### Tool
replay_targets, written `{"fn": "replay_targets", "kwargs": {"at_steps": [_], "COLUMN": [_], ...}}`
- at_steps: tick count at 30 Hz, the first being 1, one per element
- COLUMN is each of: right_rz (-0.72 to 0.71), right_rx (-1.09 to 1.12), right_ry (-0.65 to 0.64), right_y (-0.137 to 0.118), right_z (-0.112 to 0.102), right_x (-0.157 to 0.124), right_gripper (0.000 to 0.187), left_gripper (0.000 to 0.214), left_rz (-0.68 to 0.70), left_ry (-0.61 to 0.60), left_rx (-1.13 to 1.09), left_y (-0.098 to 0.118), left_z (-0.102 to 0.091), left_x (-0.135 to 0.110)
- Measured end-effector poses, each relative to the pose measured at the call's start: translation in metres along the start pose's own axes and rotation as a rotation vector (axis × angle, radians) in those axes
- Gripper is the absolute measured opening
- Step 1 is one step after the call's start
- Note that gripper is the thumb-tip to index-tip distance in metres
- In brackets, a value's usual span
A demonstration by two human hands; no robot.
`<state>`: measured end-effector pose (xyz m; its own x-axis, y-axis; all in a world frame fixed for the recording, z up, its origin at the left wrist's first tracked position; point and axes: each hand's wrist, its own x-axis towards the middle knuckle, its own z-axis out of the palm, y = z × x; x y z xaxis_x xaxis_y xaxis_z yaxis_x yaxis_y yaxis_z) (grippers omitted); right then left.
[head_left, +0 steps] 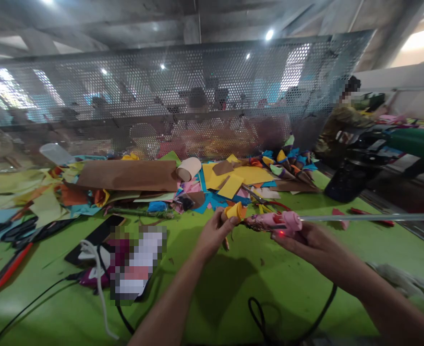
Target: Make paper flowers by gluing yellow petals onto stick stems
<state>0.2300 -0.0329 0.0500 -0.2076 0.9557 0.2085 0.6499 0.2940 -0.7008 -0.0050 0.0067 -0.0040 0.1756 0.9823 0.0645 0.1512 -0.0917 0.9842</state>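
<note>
My left hand [212, 235] pinches a small yellow-orange paper cone [234, 211] above the green table [233, 288]. My right hand [305, 238] is closed round a pink hot glue gun [276, 222], whose nozzle points left at the cone. A red light glows on the gun's body. A long clear glue stick [370, 217] juts out of the gun's back to the right. The gun's black cord [298, 331] loops over the table below my right forearm.
Coloured paper scraps [229, 185], a brown sheet [128, 175] and a tape roll [189, 168] lie behind my hands. Scissors [20, 230], a black phone [96, 238] and white cable [98, 278] sit left. A perforated metal screen [183, 91] backs the table. A person [345, 120] sits far right.
</note>
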Motion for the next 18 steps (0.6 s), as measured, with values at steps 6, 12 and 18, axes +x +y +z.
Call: {"fn": "replay_targets", "kwargs": {"at_steps": [6,12,18], "right_rz": [-0.076,-0.086,-0.076], "right_rx": [-0.031,-0.055,-0.092], "right_ry": [-0.099,-0.122,-0.120], "right_y": [-0.0071,-0.0072,-0.0101], "right_z": [-0.0038,-0.0052,-0.0087], "right_x": [0.0047,0.0052,0.0047], "right_gripper": [0.032,0.030,0.033], "left_gripper": [0.056,0.057,0.056], "left_rz": [0.008,-0.002,-0.016], "left_ry": [0.017,0.010,0.039], "left_rx": [-0.020,-0.075,-0.090], "left_y": [-0.0010,-0.0027,-0.0030], "left_z": [-0.0004,0.0009,0.0015], "left_x": [0.0000,0.0000,0.0006]}}
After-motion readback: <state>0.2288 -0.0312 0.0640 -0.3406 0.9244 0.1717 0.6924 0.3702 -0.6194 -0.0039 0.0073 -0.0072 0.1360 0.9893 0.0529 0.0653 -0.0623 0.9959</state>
